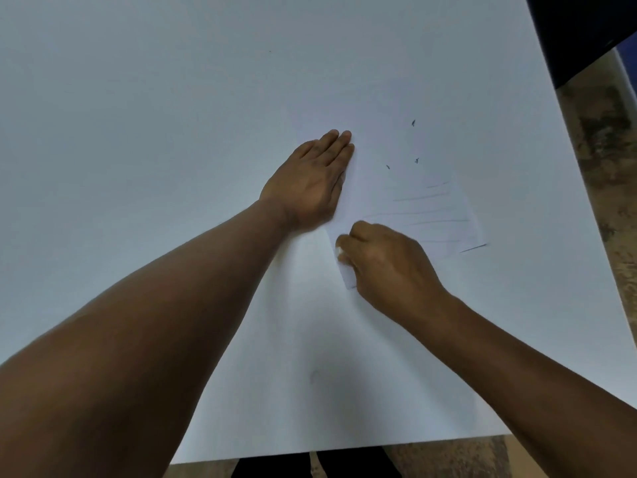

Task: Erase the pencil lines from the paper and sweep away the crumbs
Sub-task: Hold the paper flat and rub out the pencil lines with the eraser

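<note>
On the tabletop (138, 132), paper (396, 188) runs lengthwise toward eleven o'clock; left hand (312, 182) presses flat, fingers straight, right hand (386, 262) fingers curled round an eraser (339, 251).

White table (144, 108): wide bare surface left and far of the paper (406, 201). Left hand (312, 182) lies flat across the paper's left edge, blocking that side. Right hand (386, 262) covers the near corner. Dark crumbs (413, 123) scattered on the far part. Table edge close on right.
</note>
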`<state>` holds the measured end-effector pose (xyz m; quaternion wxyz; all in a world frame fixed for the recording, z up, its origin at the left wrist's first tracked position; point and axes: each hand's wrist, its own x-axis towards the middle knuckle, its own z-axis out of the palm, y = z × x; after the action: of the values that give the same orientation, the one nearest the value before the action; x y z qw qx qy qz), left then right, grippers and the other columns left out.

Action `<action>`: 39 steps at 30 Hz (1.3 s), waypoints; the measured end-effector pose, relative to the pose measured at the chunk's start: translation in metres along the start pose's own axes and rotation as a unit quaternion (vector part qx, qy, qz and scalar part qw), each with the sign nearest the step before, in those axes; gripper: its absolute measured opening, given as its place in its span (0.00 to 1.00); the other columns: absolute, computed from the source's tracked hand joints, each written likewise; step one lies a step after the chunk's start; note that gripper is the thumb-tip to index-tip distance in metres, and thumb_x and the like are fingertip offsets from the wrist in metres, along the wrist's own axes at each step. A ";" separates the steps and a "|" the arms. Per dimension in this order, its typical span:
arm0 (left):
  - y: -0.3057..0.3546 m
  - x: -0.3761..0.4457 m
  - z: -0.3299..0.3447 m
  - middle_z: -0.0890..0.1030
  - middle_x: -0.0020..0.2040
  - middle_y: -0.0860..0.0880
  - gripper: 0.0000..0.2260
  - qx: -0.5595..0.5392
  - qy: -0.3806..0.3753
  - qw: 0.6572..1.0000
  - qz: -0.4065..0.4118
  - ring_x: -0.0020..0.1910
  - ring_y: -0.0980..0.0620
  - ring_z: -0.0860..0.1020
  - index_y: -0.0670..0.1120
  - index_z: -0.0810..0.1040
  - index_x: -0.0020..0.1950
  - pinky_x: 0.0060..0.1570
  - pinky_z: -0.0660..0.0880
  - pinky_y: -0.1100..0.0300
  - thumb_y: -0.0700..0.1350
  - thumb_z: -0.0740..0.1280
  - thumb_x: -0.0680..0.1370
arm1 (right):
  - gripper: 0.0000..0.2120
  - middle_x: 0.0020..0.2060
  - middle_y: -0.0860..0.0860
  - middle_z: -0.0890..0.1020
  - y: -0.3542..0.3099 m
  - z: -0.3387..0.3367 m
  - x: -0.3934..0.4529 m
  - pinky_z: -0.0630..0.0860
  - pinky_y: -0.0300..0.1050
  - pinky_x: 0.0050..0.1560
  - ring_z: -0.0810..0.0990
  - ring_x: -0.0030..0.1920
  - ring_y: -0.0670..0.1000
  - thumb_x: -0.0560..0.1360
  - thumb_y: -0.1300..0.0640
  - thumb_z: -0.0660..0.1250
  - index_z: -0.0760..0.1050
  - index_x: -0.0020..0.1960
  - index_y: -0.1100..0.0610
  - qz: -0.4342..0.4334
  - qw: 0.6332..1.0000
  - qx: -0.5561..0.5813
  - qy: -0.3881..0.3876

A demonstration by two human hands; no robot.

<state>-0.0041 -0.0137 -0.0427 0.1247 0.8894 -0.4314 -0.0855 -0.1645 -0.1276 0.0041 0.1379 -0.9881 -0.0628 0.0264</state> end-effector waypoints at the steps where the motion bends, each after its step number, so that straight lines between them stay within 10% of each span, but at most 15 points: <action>1: 0.001 -0.001 -0.001 0.54 0.84 0.45 0.24 0.001 -0.001 1.000 -0.001 0.84 0.47 0.51 0.42 0.54 0.84 0.80 0.46 0.55 0.46 0.50 0.87 | 0.06 0.38 0.52 0.77 -0.001 -0.001 -0.007 0.73 0.46 0.32 0.77 0.37 0.56 0.77 0.61 0.63 0.79 0.45 0.58 -0.002 1.000 -0.001 -0.017; 6: 0.003 -0.002 -0.002 0.54 0.84 0.44 0.25 0.008 0.001 1.000 0.005 0.84 0.46 0.51 0.42 0.54 0.84 0.80 0.46 0.54 0.46 0.51 0.87 | 0.06 0.43 0.47 0.78 0.012 -0.011 -0.014 0.75 0.46 0.44 0.79 0.44 0.54 0.78 0.56 0.66 0.81 0.49 0.50 0.059 0.986 0.113 -0.107; 11: 0.002 -0.002 0.000 0.54 0.84 0.44 0.25 0.004 0.007 1.000 0.009 0.84 0.46 0.51 0.41 0.55 0.83 0.80 0.47 0.53 0.46 0.51 0.87 | 0.09 0.41 0.51 0.84 0.035 -0.021 0.037 0.77 0.48 0.46 0.80 0.42 0.52 0.79 0.52 0.65 0.82 0.51 0.55 0.142 0.976 0.154 0.061; 27: 0.005 0.000 0.001 0.48 0.85 0.47 0.27 0.044 -0.017 0.999 0.006 0.84 0.45 0.45 0.47 0.51 0.85 0.81 0.43 0.52 0.53 0.44 0.86 | 0.10 0.39 0.58 0.78 0.102 -0.004 0.026 0.70 0.50 0.39 0.75 0.38 0.58 0.77 0.58 0.58 0.75 0.43 0.61 0.318 0.930 -0.019 0.185; 39: -0.003 0.005 0.004 0.42 0.85 0.49 0.38 0.069 -0.045 0.996 0.018 0.84 0.47 0.39 0.54 0.45 0.85 0.81 0.40 0.51 0.72 0.41 0.80 | 0.07 0.38 0.57 0.78 0.062 0.011 0.029 0.73 0.51 0.37 0.77 0.37 0.59 0.77 0.58 0.64 0.77 0.43 0.61 0.156 0.970 0.028 0.183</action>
<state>0.0005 -0.0167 -0.0480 0.0446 0.8831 -0.4576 -0.0934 -0.1295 -0.1804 -0.0251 0.1686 -0.9695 0.1196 -0.1317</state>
